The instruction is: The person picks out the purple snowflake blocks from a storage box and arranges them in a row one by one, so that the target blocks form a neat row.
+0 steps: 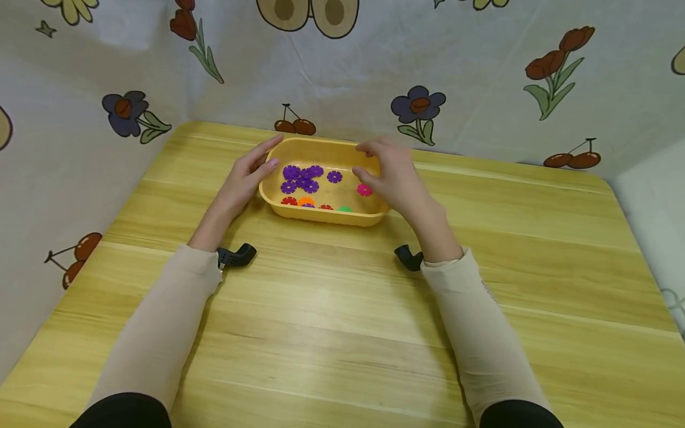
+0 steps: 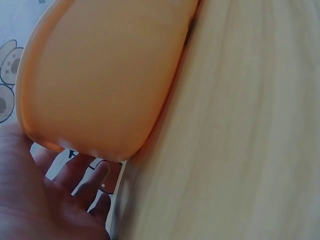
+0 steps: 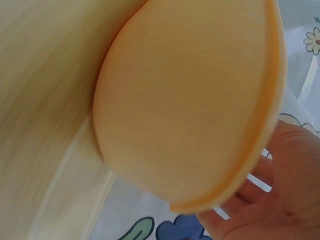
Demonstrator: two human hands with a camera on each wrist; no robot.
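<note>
A yellow plastic tub (image 1: 332, 219) sits near the far edge of the table, both hands at its ends. My left hand (image 1: 243, 174) grips the left end, thumb over the rim and fingers along the outer wall. At the opposite end, my right hand (image 1: 398, 178) holds the tub with its thumb reaching inside and its fingers at the far rim. Inside lie notched plastic snowflake discs: several purple discs (image 1: 303, 177) in a cluster, a separate purple disc (image 1: 334, 176), a pink disc (image 1: 364, 189), and red, orange and green ones partly hidden by the near wall.
The wood-grain table (image 1: 321, 333) extends around the tub. Behind it hangs a pale cloth (image 1: 342, 77) printed with flowers and cherries. Black wrist devices (image 1: 239, 255) protrude beside both sleeves.
</note>
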